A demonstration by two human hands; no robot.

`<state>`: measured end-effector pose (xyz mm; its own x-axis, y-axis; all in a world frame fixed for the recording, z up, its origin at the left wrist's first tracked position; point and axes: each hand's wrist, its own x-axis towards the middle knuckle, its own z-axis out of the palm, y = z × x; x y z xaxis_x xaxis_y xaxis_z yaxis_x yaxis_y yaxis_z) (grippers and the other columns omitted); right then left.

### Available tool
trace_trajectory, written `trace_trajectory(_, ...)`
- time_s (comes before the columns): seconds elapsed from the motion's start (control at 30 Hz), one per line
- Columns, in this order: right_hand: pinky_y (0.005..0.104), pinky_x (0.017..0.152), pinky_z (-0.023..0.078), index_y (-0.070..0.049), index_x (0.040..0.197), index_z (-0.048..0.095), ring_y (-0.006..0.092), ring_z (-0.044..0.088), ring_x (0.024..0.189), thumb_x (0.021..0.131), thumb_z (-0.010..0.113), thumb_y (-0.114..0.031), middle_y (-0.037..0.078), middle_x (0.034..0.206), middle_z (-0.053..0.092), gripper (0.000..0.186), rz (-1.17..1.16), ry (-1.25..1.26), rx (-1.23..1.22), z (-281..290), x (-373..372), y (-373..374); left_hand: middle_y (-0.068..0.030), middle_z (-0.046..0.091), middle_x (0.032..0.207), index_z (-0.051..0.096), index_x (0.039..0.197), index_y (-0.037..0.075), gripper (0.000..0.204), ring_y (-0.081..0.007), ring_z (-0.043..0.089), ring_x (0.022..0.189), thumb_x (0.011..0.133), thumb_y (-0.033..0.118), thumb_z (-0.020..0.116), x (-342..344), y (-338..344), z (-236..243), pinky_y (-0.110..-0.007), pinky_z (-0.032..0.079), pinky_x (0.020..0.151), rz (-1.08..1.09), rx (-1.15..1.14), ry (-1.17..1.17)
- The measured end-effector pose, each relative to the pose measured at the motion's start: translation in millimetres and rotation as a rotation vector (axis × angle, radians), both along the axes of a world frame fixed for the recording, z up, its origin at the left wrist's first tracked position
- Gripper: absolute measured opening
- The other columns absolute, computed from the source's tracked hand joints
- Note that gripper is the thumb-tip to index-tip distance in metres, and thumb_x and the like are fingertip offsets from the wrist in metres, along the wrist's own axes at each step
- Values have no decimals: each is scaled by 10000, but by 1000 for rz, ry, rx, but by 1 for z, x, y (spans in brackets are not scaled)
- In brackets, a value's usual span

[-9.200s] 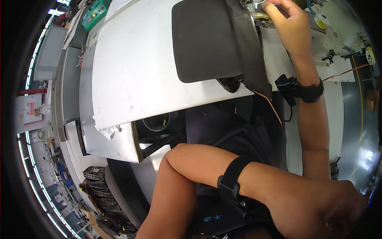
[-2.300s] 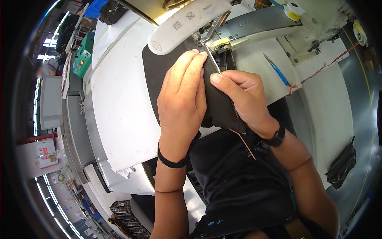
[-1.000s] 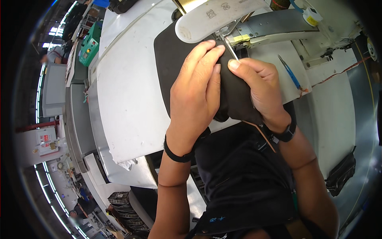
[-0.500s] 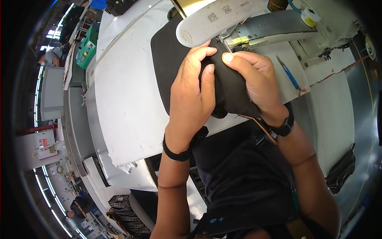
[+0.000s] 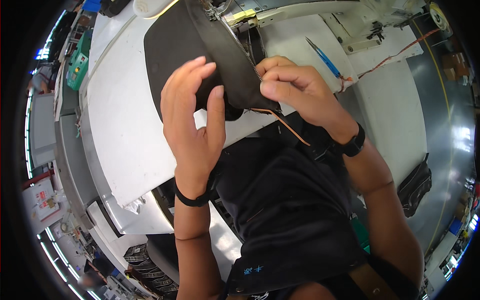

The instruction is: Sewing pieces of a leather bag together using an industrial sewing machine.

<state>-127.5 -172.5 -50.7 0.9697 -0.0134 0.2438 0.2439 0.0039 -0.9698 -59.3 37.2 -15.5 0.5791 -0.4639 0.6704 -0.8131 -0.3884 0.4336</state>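
Observation:
A dark grey fabric piece (image 5: 175,40) lies under the sewing machine's presser foot (image 5: 212,14), with a metal-toothed zipper (image 5: 239,41) running along its right edge. Between thumb and fingers, my right hand (image 5: 300,90) pinches that zipper edge near the front corner. My left hand (image 5: 192,112) is over the left part of the fabric with its fingers spread and nothing in them. From the front corner a thin tan strip (image 5: 286,126) hangs over the table's edge. The fabric's near underside is partly hidden by my left hand.
Blue-handled tweezers (image 5: 325,59) lie on the white table (image 5: 125,135), right of the machine. A reddish cord (image 5: 395,56) runs beyond them. A green box (image 5: 79,62) stands at the far left. On the right lies a dark pouch-like item (image 5: 416,187).
My left hand has drawn back from beside the presser foot, its fingers spreading. My right hand has shifted along the zipper, away from the needle area. The head view has shifted too.

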Motion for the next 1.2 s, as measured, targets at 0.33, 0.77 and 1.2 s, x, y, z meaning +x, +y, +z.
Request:
trace_trajectory(0.33,353,1048,426,30,1035,661,222,574,1182,927,730,-61,118,1193,649,157,-143,-162,105,-10,-17,22,-134,675,1236,668,1224,50,374,-237,648,1043,874,18,795,-34,-8,6,-318,518,822,58,-31,263)
trace_trajectory(0.77,336,808,465,0,915,643,196,572,845,925,755,-110,77,894,641,157,-311,-190,153,1,-14,39,-126,650,1329,718,1261,85,545,-304,646,1104,735,52,856,-16,2,-10,-415,527,944,-119,139,-231)
trace_trajectory(1.2,277,752,447,8,903,657,106,540,801,968,728,-106,28,841,636,150,-257,-4,315,18,-22,43,4,762,1041,815,1089,121,306,-144,674,884,788,112,762,13,19,10,-302,495,800,-116,277,-524)
